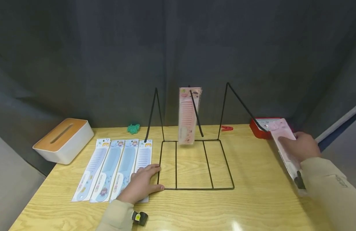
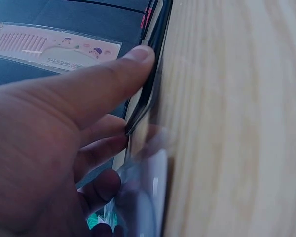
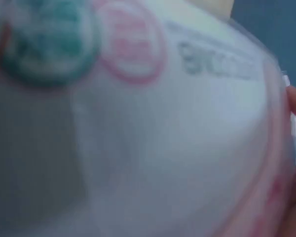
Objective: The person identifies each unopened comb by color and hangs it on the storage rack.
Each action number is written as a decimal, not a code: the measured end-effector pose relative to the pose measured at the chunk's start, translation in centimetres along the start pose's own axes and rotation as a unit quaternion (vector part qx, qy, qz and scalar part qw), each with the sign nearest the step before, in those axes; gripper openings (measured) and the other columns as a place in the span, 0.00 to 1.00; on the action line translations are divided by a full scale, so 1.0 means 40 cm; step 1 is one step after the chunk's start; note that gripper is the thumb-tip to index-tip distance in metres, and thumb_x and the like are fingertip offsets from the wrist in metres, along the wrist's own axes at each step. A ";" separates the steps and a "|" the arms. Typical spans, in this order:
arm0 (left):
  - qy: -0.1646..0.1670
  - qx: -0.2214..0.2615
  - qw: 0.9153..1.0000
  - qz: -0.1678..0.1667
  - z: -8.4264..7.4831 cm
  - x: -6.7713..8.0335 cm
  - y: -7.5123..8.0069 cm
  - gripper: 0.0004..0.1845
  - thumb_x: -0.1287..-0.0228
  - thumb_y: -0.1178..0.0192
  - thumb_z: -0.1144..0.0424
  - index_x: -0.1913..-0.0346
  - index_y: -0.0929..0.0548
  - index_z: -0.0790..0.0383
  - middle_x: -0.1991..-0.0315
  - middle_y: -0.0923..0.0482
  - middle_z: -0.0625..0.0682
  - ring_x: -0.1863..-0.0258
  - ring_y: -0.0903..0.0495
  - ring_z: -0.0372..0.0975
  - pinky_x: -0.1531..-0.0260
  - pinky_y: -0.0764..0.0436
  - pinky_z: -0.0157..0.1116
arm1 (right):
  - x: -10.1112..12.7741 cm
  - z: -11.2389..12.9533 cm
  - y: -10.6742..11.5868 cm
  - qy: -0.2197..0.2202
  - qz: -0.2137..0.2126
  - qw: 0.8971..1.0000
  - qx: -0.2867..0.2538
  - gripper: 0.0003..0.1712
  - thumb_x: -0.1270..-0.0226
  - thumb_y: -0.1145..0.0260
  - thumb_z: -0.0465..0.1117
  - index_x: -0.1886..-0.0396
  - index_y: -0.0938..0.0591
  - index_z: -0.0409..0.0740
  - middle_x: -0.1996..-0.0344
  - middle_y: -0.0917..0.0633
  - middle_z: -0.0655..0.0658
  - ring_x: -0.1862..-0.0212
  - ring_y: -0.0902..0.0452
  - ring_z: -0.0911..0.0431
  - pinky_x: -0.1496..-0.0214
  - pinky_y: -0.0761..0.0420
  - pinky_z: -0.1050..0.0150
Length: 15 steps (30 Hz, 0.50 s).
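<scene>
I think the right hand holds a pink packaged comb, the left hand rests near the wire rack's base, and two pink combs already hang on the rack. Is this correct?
Not quite. Only one pink comb hangs on the wire rack, as the head view shows. The rest stands: the right hand holds a pink packaged comb, and the left hand rests near the rack's base.
</scene>
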<state>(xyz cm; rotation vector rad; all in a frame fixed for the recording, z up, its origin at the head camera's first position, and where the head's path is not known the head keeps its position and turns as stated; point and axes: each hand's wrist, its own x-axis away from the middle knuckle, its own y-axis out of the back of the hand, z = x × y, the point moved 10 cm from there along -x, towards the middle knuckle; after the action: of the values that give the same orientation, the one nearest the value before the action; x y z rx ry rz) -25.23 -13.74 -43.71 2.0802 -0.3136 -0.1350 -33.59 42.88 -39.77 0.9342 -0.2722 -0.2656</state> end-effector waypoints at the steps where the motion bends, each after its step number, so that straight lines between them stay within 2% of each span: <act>1: 0.000 0.000 1.000 0.000 0.000 0.000 -0.001 0.41 0.44 0.28 0.44 0.30 0.26 0.57 0.26 0.35 0.49 0.31 0.35 0.55 0.39 0.43 0.70 | 0.002 0.036 -0.013 0.030 0.003 1.000 0.003 0.59 0.36 0.48 0.77 0.30 0.38 0.27 0.41 0.29 0.21 0.53 0.28 0.31 0.59 0.24 0.37; 4: 0.000 0.000 1.000 -0.001 0.000 0.001 -0.001 0.40 0.44 0.27 0.45 0.30 0.26 0.57 0.26 0.35 0.49 0.32 0.34 0.54 0.39 0.43 0.70 | 0.046 0.161 -0.060 0.108 0.015 0.994 0.020 0.65 0.40 0.49 0.81 0.30 0.37 0.25 0.38 0.29 0.21 0.51 0.28 0.33 0.50 0.26 0.35; 6: 0.001 0.000 1.000 -0.001 0.000 0.001 -0.001 0.40 0.44 0.27 0.45 0.30 0.26 0.57 0.26 0.35 0.50 0.32 0.34 0.54 0.39 0.43 0.70 | 0.102 0.250 -0.090 0.152 0.020 0.988 0.013 0.61 0.41 0.47 0.81 0.34 0.29 0.29 0.46 0.22 0.25 0.56 0.24 0.37 0.55 0.22 0.40; 9: 0.003 0.001 1.000 0.001 -0.001 0.001 -0.001 0.40 0.43 0.27 0.45 0.30 0.26 0.57 0.26 0.35 0.50 0.32 0.34 0.53 0.39 0.43 0.70 | 0.215 0.379 -0.115 0.222 0.019 0.975 -0.012 0.46 0.39 0.39 0.76 0.51 0.19 0.35 0.65 0.15 0.36 0.70 0.23 0.46 0.70 0.20 0.52; 11: 0.003 0.002 1.000 0.003 -0.002 0.001 -0.002 0.40 0.43 0.27 0.45 0.30 0.26 0.57 0.26 0.35 0.49 0.32 0.34 0.53 0.39 0.43 0.70 | 0.296 0.453 -0.119 0.271 0.011 0.962 -0.037 0.33 0.38 0.33 0.69 0.65 0.19 0.42 0.78 0.20 0.45 0.77 0.26 0.52 0.78 0.25 0.60; 13: 0.004 0.002 1.000 0.004 -0.003 0.000 -0.001 0.40 0.43 0.27 0.45 0.30 0.26 0.57 0.26 0.35 0.49 0.32 0.34 0.54 0.38 0.44 0.70 | 0.379 0.519 -0.116 0.328 -0.002 0.943 -0.055 0.26 0.38 0.28 0.62 0.73 0.22 0.45 0.82 0.23 0.51 0.80 0.29 0.56 0.81 0.27 0.63; 15: 0.004 0.002 1.000 0.004 -0.004 0.000 0.000 0.40 0.43 0.27 0.45 0.30 0.26 0.57 0.26 0.35 0.49 0.32 0.35 0.54 0.39 0.44 0.71 | 0.457 0.574 -0.104 0.397 -0.026 0.915 -0.073 0.23 0.42 0.23 0.54 0.80 0.26 0.48 0.85 0.27 0.55 0.82 0.31 0.61 0.83 0.30 0.66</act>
<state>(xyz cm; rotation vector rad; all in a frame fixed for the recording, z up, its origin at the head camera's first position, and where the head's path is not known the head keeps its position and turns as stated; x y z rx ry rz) -25.20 -13.61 -43.64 2.0835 -0.3183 -0.1207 -24.83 17.08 -28.09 0.8320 0.5187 0.0610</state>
